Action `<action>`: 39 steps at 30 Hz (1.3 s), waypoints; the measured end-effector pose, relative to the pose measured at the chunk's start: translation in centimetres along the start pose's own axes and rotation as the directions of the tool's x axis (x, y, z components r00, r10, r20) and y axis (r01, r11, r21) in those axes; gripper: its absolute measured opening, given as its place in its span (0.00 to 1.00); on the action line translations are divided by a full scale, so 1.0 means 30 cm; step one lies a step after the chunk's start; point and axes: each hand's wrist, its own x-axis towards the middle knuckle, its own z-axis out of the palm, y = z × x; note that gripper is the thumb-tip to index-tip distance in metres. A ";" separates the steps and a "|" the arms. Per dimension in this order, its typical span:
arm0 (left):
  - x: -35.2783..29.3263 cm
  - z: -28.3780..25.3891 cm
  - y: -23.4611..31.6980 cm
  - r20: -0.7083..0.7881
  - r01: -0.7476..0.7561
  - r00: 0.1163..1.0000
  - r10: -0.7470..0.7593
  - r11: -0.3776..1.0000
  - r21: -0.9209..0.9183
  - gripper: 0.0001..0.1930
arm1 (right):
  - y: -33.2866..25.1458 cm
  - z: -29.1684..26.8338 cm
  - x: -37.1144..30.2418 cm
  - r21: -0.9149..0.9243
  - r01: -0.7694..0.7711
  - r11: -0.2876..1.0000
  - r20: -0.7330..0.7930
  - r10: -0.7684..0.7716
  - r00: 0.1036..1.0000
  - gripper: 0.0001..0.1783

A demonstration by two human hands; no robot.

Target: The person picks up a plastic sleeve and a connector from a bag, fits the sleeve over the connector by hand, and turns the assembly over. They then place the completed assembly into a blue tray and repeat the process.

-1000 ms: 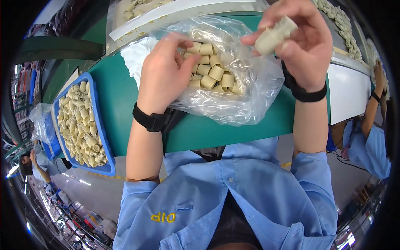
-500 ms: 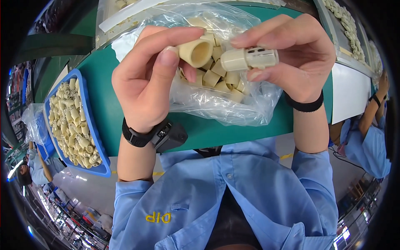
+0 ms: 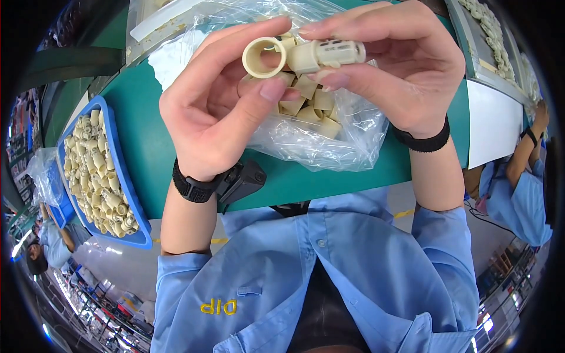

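Observation:
My left hand (image 3: pixel 218 112) pinches a cream plastic sleeve (image 3: pixel 253 56) between thumb and fingers, its round opening turned upward and a fingertip showing through it. Close beside it, my right hand (image 3: pixel 400 65) grips a cream cylindrical plastic part (image 3: pixel 309 57) with dark slots on its paler right end. That part's left end is right next to the sleeve's rim; whether they touch I cannot tell. Below both hands lies an open clear plastic bag (image 3: pixel 353 147) holding several cream sleeves (image 3: pixel 312 112), partly hidden by my fingers.
A blue tray (image 3: pixel 130 200) heaped with cream parts (image 3: pixel 97 170) stands at the left of the green tabletop (image 3: pixel 294 179). A white sheet (image 3: pixel 494 126) and a rack of pale parts (image 3: pixel 488 29) are at the right. Another person's arm (image 3: pixel 524 147) shows at the far right.
The slotted part has moved left, up against or near the sleeve. My left hand has turned the sleeve so its opening faces up more. Both hands have shifted slightly upward in view.

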 end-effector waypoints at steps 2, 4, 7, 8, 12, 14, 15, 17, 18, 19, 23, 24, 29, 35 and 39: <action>0.001 0.002 0.013 0.015 0.081 0.997 -0.081 0.997 0.007 0.19 | -0.032 -0.002 0.014 -0.082 -0.071 0.994 0.017 0.072 0.997 0.16; -0.002 0.005 0.013 0.021 0.123 0.992 -0.123 0.992 0.010 0.19 | -0.064 -0.003 0.029 -0.247 -0.203 0.947 0.032 0.217 0.976 0.17; -0.001 0.020 0.001 -0.108 0.141 0.983 -0.148 0.987 -0.072 0.18 | -0.051 -0.012 0.012 -0.116 -0.186 0.976 -0.017 0.185 0.983 0.15; 0.000 0.020 0.001 -0.110 0.141 0.983 -0.148 0.987 -0.073 0.18 | -0.045 -0.011 0.005 -0.049 -0.174 0.984 -0.043 0.172 0.984 0.15; 0.004 0.009 0.001 -0.099 0.148 0.985 -0.144 0.988 0.041 0.17 | -0.025 0.011 -0.013 0.018 -0.021 1.000 -0.073 0.022 0.997 0.13; -0.002 -0.003 -0.009 -0.038 0.133 0.991 -0.132 0.991 0.024 0.17 | 0.002 -0.007 0.004 -0.047 0.082 0.996 0.013 -0.081 0.997 0.13; -0.005 -0.007 -0.011 -0.010 0.126 0.992 -0.126 0.992 0.016 0.17 | 0.021 -0.018 0.016 -0.101 0.189 0.977 0.105 -0.178 0.978 0.13; -0.008 -0.009 -0.005 -0.016 0.120 0.993 -0.120 0.992 0.032 0.18 | 0.021 -0.019 0.027 -0.142 0.297 0.944 0.202 -0.266 0.942 0.13; -0.010 -0.009 -0.001 -0.021 0.114 0.993 -0.113 0.992 0.048 0.18 | 0.008 -0.021 0.024 -0.207 0.269 0.940 0.239 -0.218 0.946 0.13; -0.012 -0.011 0.002 -0.026 0.108 0.994 -0.107 0.992 0.065 0.19 | -0.016 -0.017 0.026 -0.272 0.244 0.931 0.273 -0.169 0.947 0.13; -0.001 -0.025 -0.017 0.071 -0.111 0.993 0.092 0.931 0.347 0.20 | -0.122 -0.002 0.036 -0.539 0.156 0.828 0.359 0.059 0.931 0.13; 0.002 -0.026 -0.014 0.073 -0.113 0.993 0.094 0.933 0.342 0.20 | -0.134 -0.003 0.036 -0.604 0.137 0.785 0.366 0.120 0.923 0.14; -0.001 -0.034 0.002 0.099 -0.116 0.992 0.080 0.888 0.445 0.19 | 0.008 -0.026 0.029 -0.331 0.546 0.769 0.537 -0.322 0.780 0.18; 0.006 -0.016 -0.012 0.035 -0.128 0.991 0.125 0.890 0.439 0.22 | 0.018 -0.015 0.009 -0.340 0.466 0.817 0.405 -0.319 0.857 0.16; 0.003 -0.008 -0.012 0.011 -0.132 0.990 0.143 0.876 0.464 0.22 | 0.016 -0.024 0.010 -0.334 0.446 0.830 0.416 -0.295 0.860 0.15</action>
